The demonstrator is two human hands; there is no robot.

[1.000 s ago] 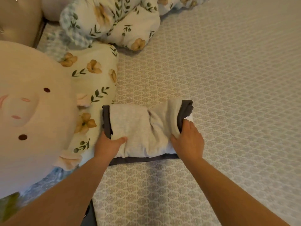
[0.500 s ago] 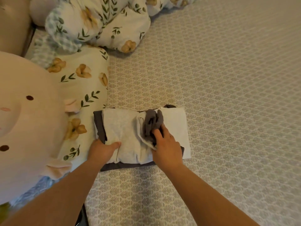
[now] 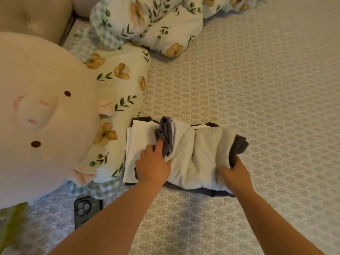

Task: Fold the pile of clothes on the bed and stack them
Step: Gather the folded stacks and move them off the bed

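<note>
Two hands are on the clothes, right at the near middle of the bed (image 3: 257, 89). Left hand (image 3: 153, 167) lies over the left part of the stack, knuckles up, fingers bent down into a bunched dark grey band (image 3: 166, 137) where the light grey garment (image 3: 200, 155) folds over; how firmly those fingers hold it, I cannot tell. Right hand (image 3: 234, 174) is at the garment's right end, fingers curled around the fabric edge, gripping light grey cloth with a dark grey piece (image 3: 239, 146) bulging just past it. Under the left hand sits a flat folded white piece (image 3: 139, 138), and dark grey fabric peeks out along the stack's near and far edges. Left of the stack, touching or nearly so, is a floral pillow (image 3: 119, 85), with a big pink pig plush (image 3: 42, 111) resting against it. More floral bedding (image 3: 156, 24) is heaped at the far side. Dark phone (image 3: 86, 208), camera side up, lies on the bedspread by the left forearm.
</note>
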